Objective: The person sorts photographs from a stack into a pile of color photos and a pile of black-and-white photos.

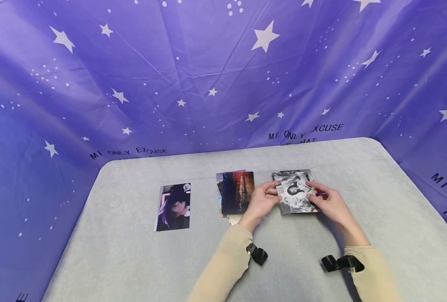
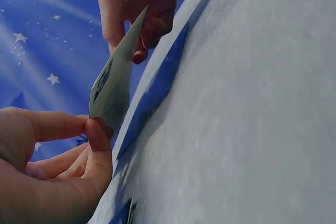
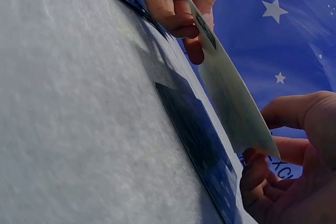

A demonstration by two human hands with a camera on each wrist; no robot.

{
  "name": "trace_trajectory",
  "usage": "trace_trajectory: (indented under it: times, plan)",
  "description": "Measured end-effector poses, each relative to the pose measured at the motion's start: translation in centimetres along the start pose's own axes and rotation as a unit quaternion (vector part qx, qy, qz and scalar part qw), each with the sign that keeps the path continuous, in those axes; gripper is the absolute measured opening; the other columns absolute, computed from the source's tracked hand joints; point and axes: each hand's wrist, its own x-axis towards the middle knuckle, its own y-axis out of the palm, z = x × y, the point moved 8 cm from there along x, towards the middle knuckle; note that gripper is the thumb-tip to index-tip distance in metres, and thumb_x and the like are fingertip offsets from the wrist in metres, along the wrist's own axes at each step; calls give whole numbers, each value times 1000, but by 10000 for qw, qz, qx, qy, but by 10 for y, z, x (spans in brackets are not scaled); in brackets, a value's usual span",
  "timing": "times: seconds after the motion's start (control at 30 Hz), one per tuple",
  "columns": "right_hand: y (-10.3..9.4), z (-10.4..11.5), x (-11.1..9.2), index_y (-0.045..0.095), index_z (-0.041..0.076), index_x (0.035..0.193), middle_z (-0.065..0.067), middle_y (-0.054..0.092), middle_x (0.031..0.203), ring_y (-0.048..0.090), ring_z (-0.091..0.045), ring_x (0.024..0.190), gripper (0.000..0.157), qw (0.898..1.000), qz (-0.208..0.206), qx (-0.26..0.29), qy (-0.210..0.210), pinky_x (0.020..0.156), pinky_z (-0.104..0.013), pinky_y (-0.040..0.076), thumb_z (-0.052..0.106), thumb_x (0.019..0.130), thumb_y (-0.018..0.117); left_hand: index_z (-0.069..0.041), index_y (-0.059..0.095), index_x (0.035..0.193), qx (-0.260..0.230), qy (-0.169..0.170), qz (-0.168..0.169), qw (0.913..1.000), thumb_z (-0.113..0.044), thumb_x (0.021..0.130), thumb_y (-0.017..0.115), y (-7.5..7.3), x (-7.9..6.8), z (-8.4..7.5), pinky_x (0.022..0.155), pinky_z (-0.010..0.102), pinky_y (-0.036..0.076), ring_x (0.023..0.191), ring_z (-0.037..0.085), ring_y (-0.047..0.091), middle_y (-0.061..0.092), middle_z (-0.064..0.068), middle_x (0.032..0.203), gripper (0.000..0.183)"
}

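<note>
A black-and-white photo card [image 1: 295, 193] is raised above the table, pinched at its left edge by my left hand [image 1: 261, 204] and at its right edge by my right hand [image 1: 331, 205]. Both wrist views show its pale underside [image 2: 114, 90], slightly bowed between finger and thumb. Under it lies another dark photo card [image 3: 191, 135], flat on the tabletop and mostly covered in the head view. Left of my left hand is a loose pile of photo cards [image 1: 237, 193], topped by a dark red and blue one.
Farther left, a photo card with a dark-haired figure [image 1: 174, 207] lies over another whose pale edge shows. Everything rests on a grey table [image 1: 121, 251] with rounded corners. Behind it hangs a purple curtain [image 1: 193, 63] with white stars and lettering.
</note>
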Motion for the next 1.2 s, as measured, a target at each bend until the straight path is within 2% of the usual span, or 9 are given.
trace_trajectory:
  times: [0.3,0.4,0.5,0.73,0.9,1.07,1.2]
  plan:
    - [-13,-2,-1,55,-10,128,-8,50,84,45,-7,68,43,9990,-136,-411,125,57,-23,39,9,90,61,2,62,123,94,-137,-91,9998,11,80,66,16,8,0,69,22,53,80,16,67,67,7,89,44]
    - [-16,-3,0,55,-9,129,-10,51,84,45,-12,72,43,9974,-132,-694,155,61,-25,38,11,90,61,1,64,120,246,-163,-162,9994,11,78,67,21,11,2,67,20,52,78,15,67,66,4,88,43]
    - [-17,-5,0,54,-8,130,-17,56,91,48,-21,82,44,9954,-59,-930,211,70,-31,40,12,91,60,0,65,118,435,-246,-249,9984,10,77,69,25,13,4,65,19,50,75,12,65,62,1,86,42]
    - [-13,-9,3,51,-10,131,-35,56,115,51,-42,104,46,9929,119,-1172,190,88,-53,40,12,92,57,-2,68,114,1000,-243,-452,9937,8,73,72,25,16,5,63,18,46,66,3,57,56,-3,82,42]
    - [-11,-9,5,53,-11,128,-37,56,115,52,-48,106,46,9908,67,-1354,24,89,-57,40,10,89,60,0,69,113,1285,-106,-499,9904,9,72,70,24,18,4,59,16,45,59,1,53,56,-2,78,42]
    - [-10,-7,6,54,-11,128,-38,55,117,48,-52,109,48,9874,68,-1577,-68,91,-61,37,12,86,63,2,68,114,1049,-178,-381,9936,12,75,66,25,21,6,50,19,50,49,8,56,54,-1,76,41]
    - [-9,-9,8,52,-11,129,-38,53,120,46,-53,110,51,9853,126,-1702,-36,93,-62,33,13,86,64,0,69,115,1360,-164,-300,9901,9,76,65,24,22,4,48,17,45,43,8,54,54,-3,74,41]
